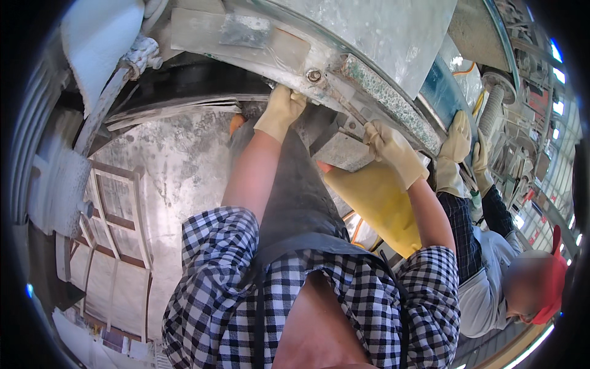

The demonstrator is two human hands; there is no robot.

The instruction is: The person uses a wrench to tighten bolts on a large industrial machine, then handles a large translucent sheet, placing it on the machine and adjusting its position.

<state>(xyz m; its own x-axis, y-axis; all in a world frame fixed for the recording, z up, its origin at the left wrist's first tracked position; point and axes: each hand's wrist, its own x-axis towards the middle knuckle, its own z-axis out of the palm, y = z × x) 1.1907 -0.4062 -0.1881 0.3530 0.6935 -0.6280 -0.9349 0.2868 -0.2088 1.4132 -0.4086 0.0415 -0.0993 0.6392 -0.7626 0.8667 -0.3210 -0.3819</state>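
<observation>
Both of the person's hands wear pale yellow gloves and are raised against the underside of a large curved metal panel [381, 37] overhead. The left hand [281, 111] is closed around the lower edge of the curved metal rim [289, 58], just below and to the left of a bolt [314, 75] set in that rim. The right hand [390, 147] is closed around the handle of a wrench [347, 107], a slim grey bar that runs up and to the left toward the bolt; whether its head sits on the bolt cannot be told. A grey metal block [344, 150] hangs just beside the right hand, on its left. Below the right forearm lies a yellow sheet [381, 203], and a dark apron [295, 197] runs down between the two arms over a black-and-white checked shirt [215, 270]. At the right, a second person in a red cap [553, 277] presses two gloved hands [458, 138] against the blue edge [442, 92] of the same panel. A pale concrete floor [166, 160] shows at the left.
</observation>
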